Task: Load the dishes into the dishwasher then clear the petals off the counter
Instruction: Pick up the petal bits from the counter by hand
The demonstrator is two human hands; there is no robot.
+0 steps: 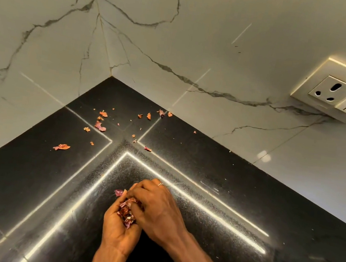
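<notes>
On the black granite counter (31, 178), several dried pink and orange petals (100, 126) lie scattered toward the back corner, with one larger petal (61, 146) off to the left. My left hand (117, 226) is cupped palm up and holds a heap of gathered petals (127, 211). My right hand (156, 207), with a ring on one finger, lies over the cupped palm, its curled fingers touching the heap. Both hands are low over the counter's middle, well in front of the scattered petals. No dishes or dishwasher are in view.
White marble-look wall tiles (179, 33) meet at the corner behind the counter. A power socket with a switch (335, 94) is fixed to the right wall. Bright light strips reflect across the counter.
</notes>
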